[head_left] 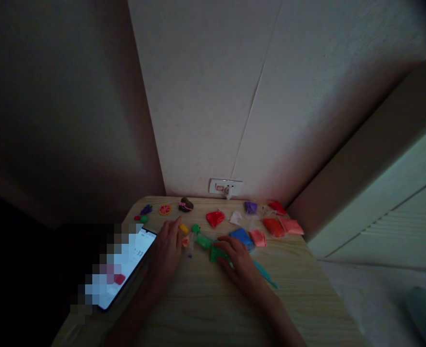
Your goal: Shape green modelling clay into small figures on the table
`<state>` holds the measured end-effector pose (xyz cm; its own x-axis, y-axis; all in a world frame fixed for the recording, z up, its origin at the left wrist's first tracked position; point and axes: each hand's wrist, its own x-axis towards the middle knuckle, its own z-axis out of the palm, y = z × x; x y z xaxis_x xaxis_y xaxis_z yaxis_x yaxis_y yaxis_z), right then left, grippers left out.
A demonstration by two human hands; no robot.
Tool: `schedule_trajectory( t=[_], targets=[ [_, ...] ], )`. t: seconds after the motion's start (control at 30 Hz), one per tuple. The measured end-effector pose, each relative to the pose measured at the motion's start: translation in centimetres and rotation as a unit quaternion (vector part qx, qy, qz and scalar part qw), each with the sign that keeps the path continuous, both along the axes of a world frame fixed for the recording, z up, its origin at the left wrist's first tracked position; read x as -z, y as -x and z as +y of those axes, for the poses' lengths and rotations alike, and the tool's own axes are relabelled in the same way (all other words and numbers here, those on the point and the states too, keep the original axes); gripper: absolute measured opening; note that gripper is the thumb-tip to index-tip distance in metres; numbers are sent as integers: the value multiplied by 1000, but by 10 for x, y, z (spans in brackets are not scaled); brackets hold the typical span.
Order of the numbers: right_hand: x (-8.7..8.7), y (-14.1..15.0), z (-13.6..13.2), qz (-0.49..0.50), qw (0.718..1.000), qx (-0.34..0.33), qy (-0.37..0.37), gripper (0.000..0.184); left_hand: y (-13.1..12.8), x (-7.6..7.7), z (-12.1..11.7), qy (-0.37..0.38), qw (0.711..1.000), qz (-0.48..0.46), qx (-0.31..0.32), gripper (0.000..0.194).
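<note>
My left hand [167, 241] lies side-on over the table, fingers stretched forward and apparently holding nothing. Beside its fingertips are a small yellow piece [183, 228] and an orange piece [186, 241]. My right hand [236, 258] curves its fingers and thumb around a green packet of modelling clay [215, 254], partly hiding it. A second green packet [203, 242] sits between the hands, near a round green piece [196, 228]. Just beyond the right hand is a blue packet [242, 237]. A turquoise modelling tool [266, 274] lies by the right wrist.
A lit phone [128, 270] lies at the left edge of the wooden table [198, 308]. Small shaped pieces, including a citrus slice [165, 209], sit at the back left. Red, orange and pink packets [273, 227] lie at the right. Behind stands a wall with a socket [225, 186].
</note>
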<state>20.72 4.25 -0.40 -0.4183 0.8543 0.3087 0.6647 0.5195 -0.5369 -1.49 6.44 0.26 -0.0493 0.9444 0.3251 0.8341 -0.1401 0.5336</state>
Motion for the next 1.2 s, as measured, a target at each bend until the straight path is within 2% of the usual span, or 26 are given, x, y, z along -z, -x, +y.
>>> schedule_trajectory(
  t=[0.2,0.33,0.43,0.57,0.7,0.8,0.87,0.97,1.07,1.2],
  targets=[
    [-4,0,-1,-2,1000,-9,10,31,-1,1,1,34,999,-17,3,37],
    [-7,0,-1,-15,1000,-12,20,34,-4,0,1,17,998,-52,16,34],
    [-4,1,0,-37,999,3,7,42,-7,-7,-1,-15,995,-85,43,30],
    [-6,2,0,-39,999,26,-13,37,-12,-20,-8,-46,984,-142,100,24],
    [-22,3,-4,38,999,-11,9,38,-22,-22,-18,-1,959,-219,181,25],
    [-29,5,-9,72,996,-46,24,41,-30,-19,-23,68,945,-260,188,42],
    [-30,5,-11,100,993,-54,22,43,-33,-18,-23,111,927,-310,182,42],
    [-29,3,-12,173,984,-32,12,44,-33,-21,-19,160,882,-408,173,29],
    [-27,0,-10,244,969,22,11,37,-28,-24,-13,185,844,-483,141,23],
    [-24,1,-5,320,941,52,100,25,-25,-27,-12,198,829,-508,126,22]
  ],
)
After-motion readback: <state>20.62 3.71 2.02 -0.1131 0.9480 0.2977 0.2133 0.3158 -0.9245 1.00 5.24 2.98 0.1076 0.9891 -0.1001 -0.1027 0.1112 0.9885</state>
